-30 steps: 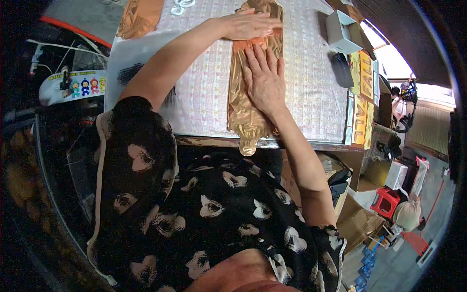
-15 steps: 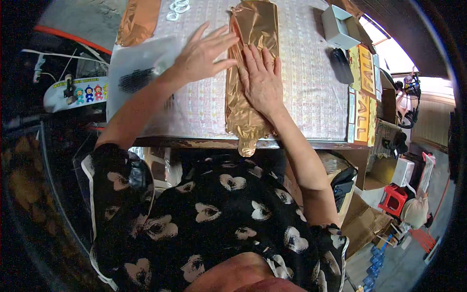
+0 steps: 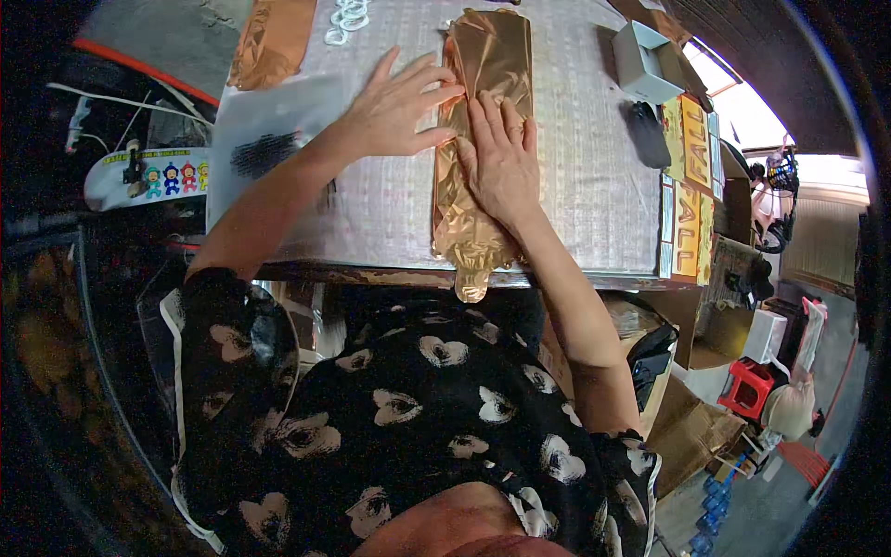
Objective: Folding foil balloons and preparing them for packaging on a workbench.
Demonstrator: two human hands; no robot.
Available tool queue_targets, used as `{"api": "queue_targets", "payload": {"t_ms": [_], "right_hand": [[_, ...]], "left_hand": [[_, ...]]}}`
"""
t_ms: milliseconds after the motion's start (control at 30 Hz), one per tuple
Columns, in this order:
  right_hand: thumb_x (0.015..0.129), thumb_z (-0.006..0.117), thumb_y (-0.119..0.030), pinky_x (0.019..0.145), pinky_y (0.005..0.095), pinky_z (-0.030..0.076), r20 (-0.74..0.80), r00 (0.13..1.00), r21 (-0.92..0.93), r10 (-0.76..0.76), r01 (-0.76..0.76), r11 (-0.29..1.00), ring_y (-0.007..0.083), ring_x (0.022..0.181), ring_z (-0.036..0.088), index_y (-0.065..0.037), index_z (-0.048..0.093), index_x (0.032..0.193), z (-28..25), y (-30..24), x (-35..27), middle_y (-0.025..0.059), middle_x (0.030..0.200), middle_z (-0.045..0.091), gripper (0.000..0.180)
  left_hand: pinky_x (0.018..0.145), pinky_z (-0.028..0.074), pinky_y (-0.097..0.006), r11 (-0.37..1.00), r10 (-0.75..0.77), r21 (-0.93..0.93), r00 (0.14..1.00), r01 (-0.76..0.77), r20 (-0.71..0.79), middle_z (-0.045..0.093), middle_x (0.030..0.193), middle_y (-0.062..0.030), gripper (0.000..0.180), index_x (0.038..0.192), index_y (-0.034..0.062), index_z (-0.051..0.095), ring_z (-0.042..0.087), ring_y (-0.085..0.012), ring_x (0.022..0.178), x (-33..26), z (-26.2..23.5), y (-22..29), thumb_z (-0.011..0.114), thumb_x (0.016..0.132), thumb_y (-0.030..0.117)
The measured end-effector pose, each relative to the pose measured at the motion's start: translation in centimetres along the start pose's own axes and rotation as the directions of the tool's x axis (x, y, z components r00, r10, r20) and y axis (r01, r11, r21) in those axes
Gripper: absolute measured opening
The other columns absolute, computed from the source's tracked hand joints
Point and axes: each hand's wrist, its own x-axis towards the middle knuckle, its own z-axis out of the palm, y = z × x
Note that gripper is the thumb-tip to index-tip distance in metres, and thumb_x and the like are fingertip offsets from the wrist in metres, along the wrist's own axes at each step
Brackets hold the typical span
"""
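Observation:
A copper-coloured foil balloon (image 3: 489, 58), folded into a long strip, lies lengthwise on the table before me. Its rounded tail hangs a little over the near edge. My right hand (image 3: 502, 169) rests flat on the middle of the foil with fingers stretched away from me. At the strip's left edge is my left hand (image 3: 394, 111), its fingers spread and the tips of thumb and forefinger touching the foil. Neither hand is closed round anything. Another copper foil piece (image 3: 272, 42) lies folded at the far left.
Clear wrap covers the table (image 3: 594, 204). White rings (image 3: 347, 20) lie at the far side, left of the balloon. Toward the right are an open white box (image 3: 648, 63), a dark oblong object (image 3: 648, 135) and yellow printed boxes (image 3: 691, 227). A red stool (image 3: 745, 388) stands on the floor.
My left hand has shifted slightly right, bringing its thumb and forefinger onto the foil's edge. My right hand has slid slightly toward me and remains flat on the balloon.

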Motion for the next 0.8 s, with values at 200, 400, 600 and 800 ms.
{"api": "queue_targets", "payload": {"t_ms": [200, 400, 600, 800], "right_hand": [[0.106, 0.049, -0.041, 0.122, 0.0576, 0.024, -0.03, 1.0, 0.006, -0.005, 0.006, 1.0, 0.0355, 0.15, 0.035, -0.008, 0.038, 0.158, 0.0, -0.1, 0.1, 0.0113, 0.163, 0.039, 0.062], [0.106, 0.048, -0.04, 0.122, 0.0573, 0.023, -0.022, 1.0, -0.026, -0.01, 0.009, 1.0, 0.0348, 0.15, 0.034, -0.007, 0.039, 0.158, 0.0, 0.0, 0.2, 0.0117, 0.162, 0.04, 0.061], [0.106, 0.049, -0.038, 0.122, 0.057, 0.023, -0.024, 1.0, -0.041, -0.004, 0.003, 0.999, 0.0348, 0.15, 0.035, -0.007, 0.039, 0.158, 0.2, -0.1, 0.2, 0.0119, 0.162, 0.04, 0.062], [0.105, 0.05, -0.038, 0.123, 0.0562, 0.022, 0.001, 1.0, -0.043, -0.002, 0.002, 0.999, 0.0352, 0.15, 0.034, -0.007, 0.034, 0.16, 0.3, 0.0, -0.1, 0.0127, 0.163, 0.039, 0.065]], "left_hand": [[0.121, 0.011, -0.068, 1.0, -0.006, -0.024, 1.0, 0.006, 0.003, 0.048, 0.151, -0.006, 0.061, 0.147, 0.0216, 0.055, 0.03, -0.0328, 0.153, 0.0, 0.3, -0.4, 0.068, 0.093, 0.047], [0.11, 0.038, -0.054, 0.955, -0.22, -0.21, 0.975, 0.211, -0.023, 0.067, 0.125, -0.0072, 0.043, 0.126, 0.0146, 0.072, 0.054, -0.0318, 0.133, 2.9, -0.1, -1.4, 0.069, 0.094, 0.043], [0.076, 0.057, -0.036, 0.723, -0.567, -0.485, 0.823, 0.492, -0.011, 0.077, 0.086, -0.0082, 0.043, 0.097, 0.0069, 0.08, 0.074, -0.0258, 0.083, 8.3, 1.5, -3.4, 0.074, 0.091, 0.049], [0.073, 0.056, -0.026, 0.463, -0.635, -0.571, 0.703, 0.678, 0.32, 0.074, 0.082, -0.0055, 0.036, 0.094, 0.0073, 0.08, 0.072, -0.0121, 0.081, 10.1, 1.9, -5.6, 0.081, 0.087, 0.042]]}}
